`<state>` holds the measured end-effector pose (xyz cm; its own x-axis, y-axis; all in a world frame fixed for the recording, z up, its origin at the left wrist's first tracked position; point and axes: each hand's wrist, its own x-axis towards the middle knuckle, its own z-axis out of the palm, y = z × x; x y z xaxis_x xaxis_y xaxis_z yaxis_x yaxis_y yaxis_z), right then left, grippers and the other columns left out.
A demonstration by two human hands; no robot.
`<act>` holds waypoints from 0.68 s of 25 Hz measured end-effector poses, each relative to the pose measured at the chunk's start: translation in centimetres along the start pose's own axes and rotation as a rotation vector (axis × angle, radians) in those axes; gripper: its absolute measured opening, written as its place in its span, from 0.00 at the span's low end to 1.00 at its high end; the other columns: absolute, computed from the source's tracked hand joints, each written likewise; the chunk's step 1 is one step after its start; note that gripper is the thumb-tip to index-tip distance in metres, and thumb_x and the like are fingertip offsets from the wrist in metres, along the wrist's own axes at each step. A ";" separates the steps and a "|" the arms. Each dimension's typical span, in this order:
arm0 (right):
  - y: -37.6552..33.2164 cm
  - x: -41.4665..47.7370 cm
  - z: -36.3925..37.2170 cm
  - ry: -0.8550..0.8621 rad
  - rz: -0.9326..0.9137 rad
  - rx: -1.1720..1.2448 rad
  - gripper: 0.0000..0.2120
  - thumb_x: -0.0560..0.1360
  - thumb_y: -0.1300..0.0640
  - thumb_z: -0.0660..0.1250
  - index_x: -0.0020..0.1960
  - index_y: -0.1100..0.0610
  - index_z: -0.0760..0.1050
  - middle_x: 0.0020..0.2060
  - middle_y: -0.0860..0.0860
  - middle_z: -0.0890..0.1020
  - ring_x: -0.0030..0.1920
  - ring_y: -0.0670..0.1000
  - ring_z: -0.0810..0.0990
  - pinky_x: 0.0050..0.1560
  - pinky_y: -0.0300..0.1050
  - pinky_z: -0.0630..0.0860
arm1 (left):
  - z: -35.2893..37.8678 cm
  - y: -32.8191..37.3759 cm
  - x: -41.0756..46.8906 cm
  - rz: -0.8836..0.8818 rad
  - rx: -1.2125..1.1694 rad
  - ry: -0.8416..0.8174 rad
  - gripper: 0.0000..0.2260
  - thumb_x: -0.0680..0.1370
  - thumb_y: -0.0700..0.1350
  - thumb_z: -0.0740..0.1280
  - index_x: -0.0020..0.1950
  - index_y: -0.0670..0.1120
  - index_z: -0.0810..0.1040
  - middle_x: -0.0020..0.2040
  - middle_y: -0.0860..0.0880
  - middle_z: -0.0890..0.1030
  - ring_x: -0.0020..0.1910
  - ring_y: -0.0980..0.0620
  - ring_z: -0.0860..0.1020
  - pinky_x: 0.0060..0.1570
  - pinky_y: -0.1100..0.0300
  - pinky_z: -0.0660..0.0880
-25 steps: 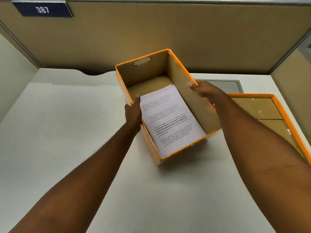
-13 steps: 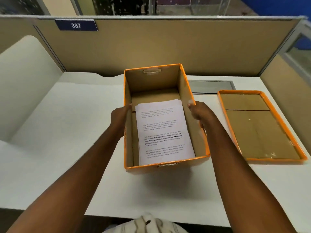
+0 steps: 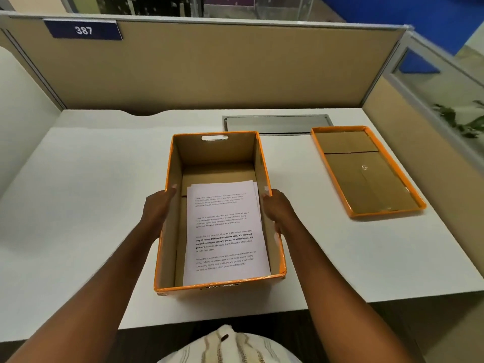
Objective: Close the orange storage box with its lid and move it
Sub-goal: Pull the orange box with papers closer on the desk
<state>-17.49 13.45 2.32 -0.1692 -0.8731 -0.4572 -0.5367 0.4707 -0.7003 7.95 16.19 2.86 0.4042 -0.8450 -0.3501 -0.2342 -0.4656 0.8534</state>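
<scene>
**Open box held at both sides, lid lying apart on the counter**

Starting at the far left, a cream side panel borders the white counter (image 3: 86,195), and a blue plate reading 387 (image 3: 83,30) is fixed to the tan partition (image 3: 235,66) behind it. The left hand (image 3: 157,209) lies flat against the outer left wall of the orange storage box (image 3: 167,258), its fingers stretched out along the wall and the thumb tip at the top rim; it presses rather than curls around anything. The box stands upright on the counter near the front edge, open at the top, with a handle slot cut in its far wall. Inside, a small stack of printed sheets (image 3: 225,231) lies on the brown cardboard floor, the sheets slightly fanned, leaning toward the right wall. The right hand (image 3: 277,209) mirrors the other, pressed against the outer right wall with its fingertips at the rim; how far its fingers wrap the wall cannot be told. Behind the box, a grey flap (image 3: 275,123) sits flush in the counter. Further right, well apart from the box, the lid (image 3: 366,171) lies upturned on the counter, brown inside with an orange rim. At the far right, green leaves (image 3: 461,119) show past a glass panel. At the bottom edge, a striped cream garment (image 3: 230,347) is visible.
</scene>
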 end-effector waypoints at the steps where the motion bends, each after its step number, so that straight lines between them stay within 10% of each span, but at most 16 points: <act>1: -0.3 -0.1 0.5 0.018 0.004 0.009 0.20 0.81 0.54 0.55 0.71 0.60 0.65 0.67 0.58 0.73 0.65 0.59 0.74 0.60 0.49 0.72 | -0.3 -0.1 0.5 0.016 0.010 -0.001 0.19 0.80 0.55 0.60 0.34 0.46 0.66 0.34 0.48 0.71 0.34 0.52 0.69 0.42 0.57 0.67; 8: -1.0 -0.5 2.5 0.094 0.066 0.041 0.20 0.81 0.52 0.54 0.68 0.61 0.67 0.64 0.58 0.75 0.62 0.58 0.75 0.48 0.44 0.69 | -0.9 -0.7 3.6 0.015 0.086 -0.017 0.22 0.80 0.55 0.59 0.32 0.42 0.67 0.32 0.45 0.71 0.35 0.46 0.72 0.38 0.57 0.67; 11: -1.1 -0.5 2.2 0.074 0.092 0.099 0.28 0.79 0.42 0.54 0.70 0.61 0.64 0.67 0.58 0.73 0.64 0.59 0.73 0.54 0.48 0.71 | -1.0 -0.6 3.3 0.073 0.320 0.087 0.28 0.78 0.60 0.59 0.52 0.33 0.75 0.52 0.33 0.79 0.56 0.34 0.77 0.55 0.48 0.73; 14: -1.1 0.0 1.3 0.105 0.117 0.130 0.35 0.77 0.36 0.51 0.73 0.60 0.62 0.70 0.57 0.69 0.68 0.59 0.70 0.63 0.53 0.70 | -0.2 1.7 2.0 0.412 0.596 0.324 0.30 0.77 0.60 0.62 0.63 0.33 0.74 0.65 0.31 0.74 0.69 0.32 0.67 0.70 0.41 0.59; 17: -0.5 1.5 -0.4 0.174 0.118 0.163 0.34 0.77 0.36 0.50 0.72 0.60 0.62 0.69 0.58 0.70 0.67 0.59 0.71 0.62 0.52 0.70 | 3.3 5.1 0.5 0.692 0.479 0.254 0.21 0.77 0.57 0.64 0.50 0.37 0.80 0.51 0.38 0.81 0.55 0.40 0.75 0.58 0.47 0.71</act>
<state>-17.84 11.86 2.21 -0.3697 -0.8133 -0.4493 -0.3674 0.5721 -0.7333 4.04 12.54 5.82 0.2056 -0.9207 0.3316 -0.8222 0.0213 0.5688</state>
